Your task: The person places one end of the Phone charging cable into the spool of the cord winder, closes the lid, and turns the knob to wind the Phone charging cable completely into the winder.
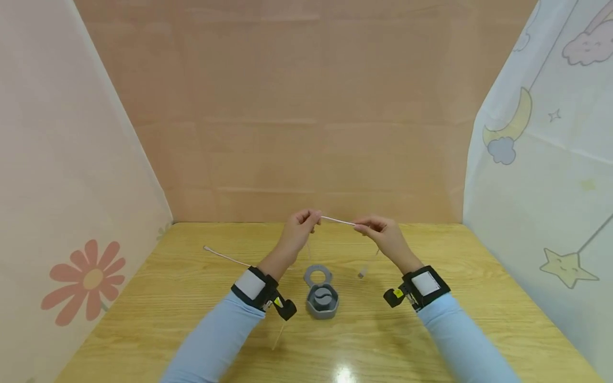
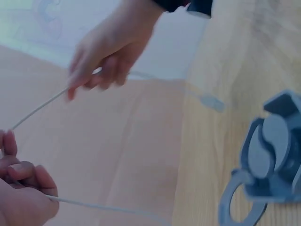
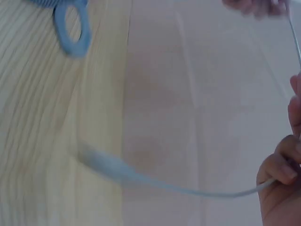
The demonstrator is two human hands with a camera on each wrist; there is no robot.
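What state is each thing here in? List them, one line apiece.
Left hand: raised, fingers pinching the white cable.
Right hand: raised, fingers pinching the same cable.
White cable: stretched between the hands above the table, both ends trailing down, the plug end hanging near the wood.
Grey holder: sits on the table, untouched, its ring facing away.
Table: wooden, glossy.

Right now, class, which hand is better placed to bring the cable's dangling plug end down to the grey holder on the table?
Probably the right hand: the thin white cable hangs from it, plug end just right of the grey plastic holder. The left hand pinches the other side.
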